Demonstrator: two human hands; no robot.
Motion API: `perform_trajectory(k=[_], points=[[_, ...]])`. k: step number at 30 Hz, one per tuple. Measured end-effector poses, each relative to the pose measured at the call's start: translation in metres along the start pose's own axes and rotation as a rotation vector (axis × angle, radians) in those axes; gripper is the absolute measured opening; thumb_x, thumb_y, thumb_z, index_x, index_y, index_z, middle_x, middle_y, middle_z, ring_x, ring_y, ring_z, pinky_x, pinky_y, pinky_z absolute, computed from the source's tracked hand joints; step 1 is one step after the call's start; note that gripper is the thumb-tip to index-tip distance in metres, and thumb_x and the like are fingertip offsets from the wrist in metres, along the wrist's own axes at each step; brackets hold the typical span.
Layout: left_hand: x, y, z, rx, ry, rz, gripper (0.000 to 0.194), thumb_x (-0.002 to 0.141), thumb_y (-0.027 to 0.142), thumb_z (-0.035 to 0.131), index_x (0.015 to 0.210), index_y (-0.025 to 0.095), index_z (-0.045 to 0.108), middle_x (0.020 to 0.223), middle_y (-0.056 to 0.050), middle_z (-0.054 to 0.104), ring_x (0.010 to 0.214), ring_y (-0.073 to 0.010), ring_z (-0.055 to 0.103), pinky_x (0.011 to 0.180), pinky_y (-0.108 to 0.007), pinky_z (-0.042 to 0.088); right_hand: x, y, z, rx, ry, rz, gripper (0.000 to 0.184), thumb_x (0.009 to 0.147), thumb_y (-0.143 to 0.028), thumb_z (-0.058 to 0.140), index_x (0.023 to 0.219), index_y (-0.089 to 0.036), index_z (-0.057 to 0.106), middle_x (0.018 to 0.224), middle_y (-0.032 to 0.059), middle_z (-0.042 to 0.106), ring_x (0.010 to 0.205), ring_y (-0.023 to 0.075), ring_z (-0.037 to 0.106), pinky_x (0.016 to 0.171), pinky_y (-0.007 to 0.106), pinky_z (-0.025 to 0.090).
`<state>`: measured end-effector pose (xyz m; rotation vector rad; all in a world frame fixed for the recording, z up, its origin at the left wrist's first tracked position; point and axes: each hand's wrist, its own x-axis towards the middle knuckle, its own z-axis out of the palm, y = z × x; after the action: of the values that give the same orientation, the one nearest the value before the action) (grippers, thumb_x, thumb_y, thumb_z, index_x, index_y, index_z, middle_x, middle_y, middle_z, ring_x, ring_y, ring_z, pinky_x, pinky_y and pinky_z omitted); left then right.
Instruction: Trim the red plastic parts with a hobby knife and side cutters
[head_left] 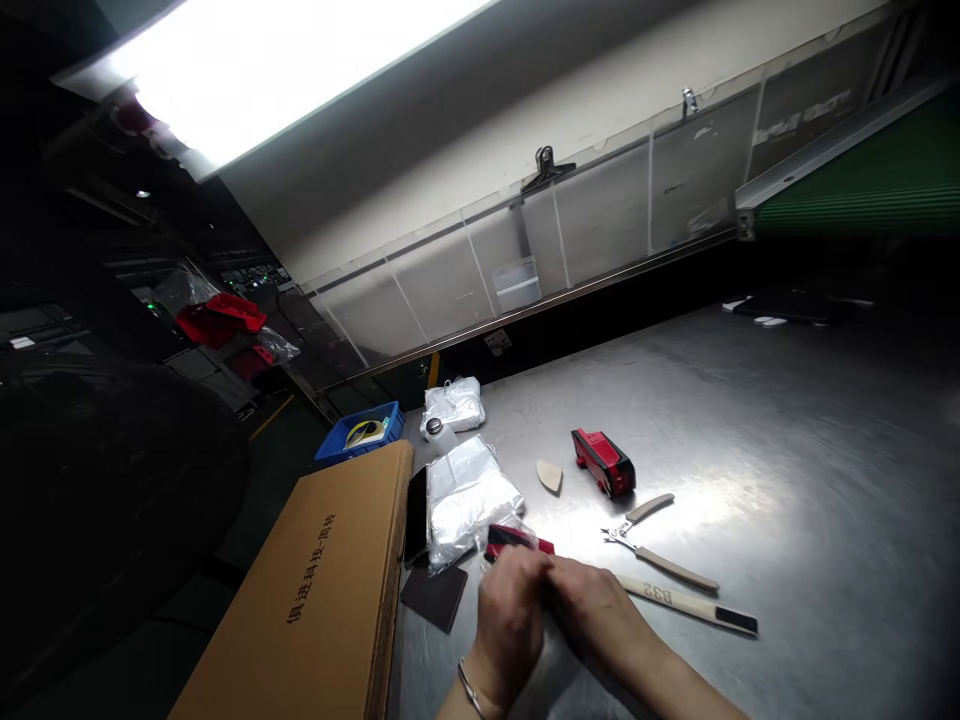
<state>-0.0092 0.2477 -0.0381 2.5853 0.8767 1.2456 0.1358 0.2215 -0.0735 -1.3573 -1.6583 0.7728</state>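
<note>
A bare left hand [510,625] and right hand [592,610] work close together at a red-and-black item in clear plastic wrap [514,540], fingers curled narrow just below it, the exact grip hidden. Beyond the fingers lie a red-and-black plastic block [602,462] and wood-handled side cutters [645,545]. Left of them, a brown cardboard box [315,600] edges the brushed-steel table [787,420], whose open room lies to the fingers' right.
</note>
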Motion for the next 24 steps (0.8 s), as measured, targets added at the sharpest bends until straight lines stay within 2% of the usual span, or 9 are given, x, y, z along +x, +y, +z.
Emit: perform_trajectory(k=[2, 5, 8, 10, 12, 15, 17, 22, 24], points=[[-0.015, 0.015, 0.002, -0.023, -0.004, 0.069, 0.021, 0.100, 0.017, 0.037, 0.101, 0.026, 0.056, 0.071, 0.000, 0.064, 0.063, -0.0169, 0.061, 0.059, -0.026, 0.051, -0.008, 0.001, -0.006, 0.125, 0.054, 0.101, 0.011, 0.086, -0.027, 0.060, 0.093, -0.023, 0.067, 0.081, 0.0018, 0.072, 0.081, 0.0225, 0.067, 0.079, 0.039, 0.052], [-0.034, 0.030, -0.001, -0.020, 0.072, 0.000, 0.015, 0.100, 0.024, 0.046, 0.115, 0.023, 0.050, 0.081, -0.004, 0.066, 0.065, -0.0174, 0.063, 0.058, -0.026, 0.054, -0.024, -0.005, -0.015, 0.384, 0.096, 0.225, 0.022, 0.084, -0.040, 0.060, 0.096, -0.023, 0.068, 0.091, 0.0051, 0.075, 0.090, 0.0276, 0.070, 0.082, 0.040, 0.054], [-0.041, 0.037, -0.007, 0.038, 0.141, -0.102, 0.042, 0.092, 0.044, 0.063, 0.123, 0.019, 0.048, 0.102, -0.014, 0.066, 0.087, -0.0264, 0.067, 0.072, -0.038, 0.059, -0.039, -0.019, -0.022, 0.669, 0.087, 0.320, 0.036, 0.086, -0.049, 0.059, 0.106, -0.021, 0.067, 0.098, 0.0066, 0.077, 0.093, 0.0271, 0.073, 0.083, 0.038, 0.057], [-0.038, 0.041, -0.011, 0.079, 0.132, -0.104, 0.047, 0.087, 0.052, 0.066, 0.121, 0.021, 0.053, 0.108, -0.015, 0.065, 0.097, -0.0304, 0.066, 0.079, -0.044, 0.059, -0.045, -0.029, -0.027, 0.817, 0.098, 0.383, 0.042, 0.083, -0.052, 0.064, 0.111, -0.020, 0.066, 0.102, 0.0072, 0.077, 0.095, 0.0272, 0.074, 0.084, 0.038, 0.058], [-0.032, 0.043, -0.013, 0.088, 0.095, -0.068, 0.034, 0.091, 0.049, 0.062, 0.114, 0.023, 0.058, 0.102, -0.012, 0.067, 0.092, -0.0276, 0.067, 0.077, -0.041, 0.060, -0.047, -0.035, -0.032, 0.921, 0.118, 0.428, 0.049, 0.076, -0.054, 0.072, 0.110, -0.020, 0.068, 0.101, 0.0077, 0.078, 0.095, 0.0280, 0.074, 0.085, 0.039, 0.058], [-0.026, 0.042, -0.016, 0.075, 0.069, -0.026, 0.015, 0.099, 0.032, 0.052, 0.108, 0.024, 0.061, 0.093, -0.007, 0.068, 0.084, -0.0216, 0.068, 0.072, -0.033, 0.059, -0.049, -0.041, -0.039, 1.008, 0.152, 0.474, 0.056, 0.063, -0.053, 0.083, 0.105, -0.019, 0.071, 0.095, 0.0079, 0.079, 0.088, 0.0288, 0.075, 0.081, 0.040, 0.060], [-0.027, 0.039, -0.018, 0.087, 0.084, -0.018, 0.016, 0.100, 0.030, 0.051, 0.113, 0.023, 0.058, 0.097, -0.008, 0.068, 0.088, -0.0218, 0.068, 0.076, -0.034, 0.059, -0.051, -0.042, -0.042, 1.045, 0.175, 0.503, 0.054, 0.061, -0.051, 0.086, 0.102, -0.018, 0.072, 0.093, 0.0074, 0.079, 0.084, 0.0274, 0.075, 0.078, 0.038, 0.060], [-0.041, 0.028, -0.019, 0.142, 0.127, 0.057, 0.041, 0.095, 0.051, 0.054, 0.122, 0.020, 0.050, 0.104, -0.012, 0.066, 0.094, -0.0257, 0.067, 0.079, -0.039, 0.059, -0.059, -0.045, -0.049, 1.150, 0.190, 0.570, 0.046, 0.069, -0.047, 0.082, 0.103, -0.018, 0.071, 0.096, 0.0074, 0.079, 0.088, 0.0249, 0.075, 0.079, 0.034, 0.059], [-0.042, 0.025, -0.018, 0.172, 0.126, 0.065, 0.034, 0.095, 0.041, 0.059, 0.122, 0.021, 0.052, 0.106, -0.012, 0.066, 0.096, -0.0258, 0.066, 0.081, -0.039, 0.058, -0.061, -0.044, -0.050, 1.188, 0.189, 0.592, 0.045, 0.068, -0.045, 0.083, 0.102, -0.019, 0.071, 0.098, 0.0075, 0.079, 0.091, 0.0253, 0.075, 0.080, 0.034, 0.059]])
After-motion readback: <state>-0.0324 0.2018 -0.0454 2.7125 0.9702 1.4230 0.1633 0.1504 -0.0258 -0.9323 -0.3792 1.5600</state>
